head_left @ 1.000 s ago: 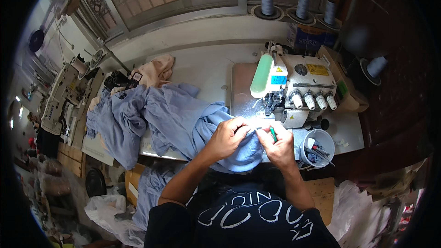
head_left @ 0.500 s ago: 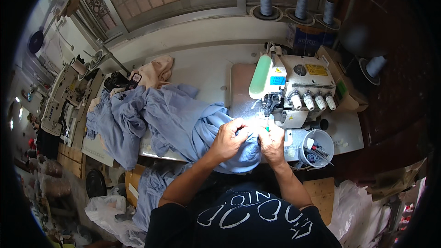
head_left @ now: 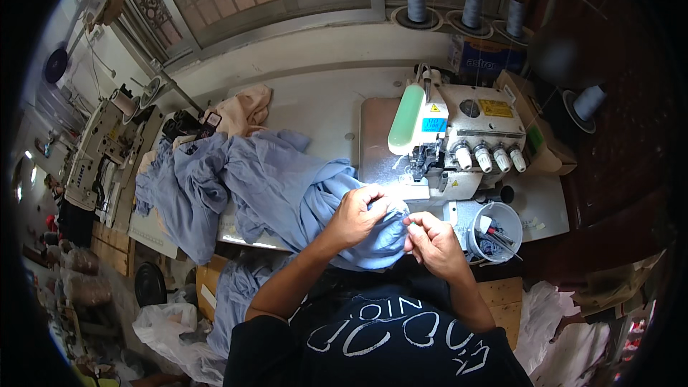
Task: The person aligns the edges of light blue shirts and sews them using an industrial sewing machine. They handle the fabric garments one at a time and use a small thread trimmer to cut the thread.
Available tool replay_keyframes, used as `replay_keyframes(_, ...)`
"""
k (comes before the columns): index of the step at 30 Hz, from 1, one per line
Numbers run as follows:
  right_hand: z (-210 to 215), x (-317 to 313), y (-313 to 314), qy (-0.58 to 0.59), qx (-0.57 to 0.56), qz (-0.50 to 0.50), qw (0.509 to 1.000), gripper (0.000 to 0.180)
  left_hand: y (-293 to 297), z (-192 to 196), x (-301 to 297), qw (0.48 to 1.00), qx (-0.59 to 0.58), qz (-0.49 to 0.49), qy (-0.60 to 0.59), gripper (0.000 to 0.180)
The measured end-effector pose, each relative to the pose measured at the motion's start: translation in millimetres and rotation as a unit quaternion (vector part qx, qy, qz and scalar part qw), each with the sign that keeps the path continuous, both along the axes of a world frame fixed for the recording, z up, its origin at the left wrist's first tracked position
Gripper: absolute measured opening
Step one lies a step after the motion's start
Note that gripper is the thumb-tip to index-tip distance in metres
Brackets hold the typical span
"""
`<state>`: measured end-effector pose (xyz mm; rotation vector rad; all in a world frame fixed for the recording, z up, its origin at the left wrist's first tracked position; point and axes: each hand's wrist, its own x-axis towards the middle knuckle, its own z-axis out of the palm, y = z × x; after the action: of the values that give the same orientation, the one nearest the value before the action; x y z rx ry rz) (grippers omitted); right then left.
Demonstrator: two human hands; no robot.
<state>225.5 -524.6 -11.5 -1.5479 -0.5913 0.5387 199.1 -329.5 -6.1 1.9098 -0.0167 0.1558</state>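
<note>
Both my hands are working a bunched fold of the blue cloth [head_left: 287, 193] at the front edge of the table [head_left: 322, 104], just below the sewing machine [head_left: 459, 136]. My left hand [head_left: 358, 215] is closed on the cloth, fingers curled over the top of the fold at about 11 o'clock from my right hand. My right hand [head_left: 430, 244] has its fingertips pinched together at the edge of the same fold; whether something small sits between them I cannot tell. The two hands are just beside each other, nearly touching. The rest of the cloth spreads away toward 9 o'clock across the table and hangs over its near edge. A peach-coloured cloth [head_left: 240, 111] lies at 11 o'clock from the blue heap, touching it. A round white tub [head_left: 494, 233] holding small tools stands at 3 o'clock from my right hand, near it, in front of the machine. Three thread cones [head_left: 466, 7] stand on the ledge at 12 o'clock, behind the machine. A second sewing machine [head_left: 107, 143] stands well apart at 9 o'clock.
</note>
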Motion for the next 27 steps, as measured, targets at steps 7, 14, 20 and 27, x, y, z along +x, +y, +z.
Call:
replay_keyframes(7, -2.8, 6.0, 3.5, 0.084, 0.041, 0.029, 0.995, 0.022, -0.4, -0.8, -1.3, 1.0, -0.004, -0.002, -0.01, 0.014)
replay_keyframes(14, -7.4, 6.1, 5.2, 0.09, 0.046, 0.028, 0.994, 0.022, -2.1, 2.6, -2.5, 1.0, -0.008, -0.005, 0.001, 0.014)
replay_keyframes(20, -5.0, 6.8, 5.0, 0.103, 0.046, 0.032, 0.993, 0.022, -1.2, 0.0, -2.6, 1.0, -0.009, -0.005, -0.004, 0.014)
replay_keyframes(27, -5.6, 7.0, 4.3, 0.093, 0.04, 0.028, 0.994, 0.022, -3.2, 4.6, -2.8, 1.0, -0.017, -0.01, 0.003, 0.014)
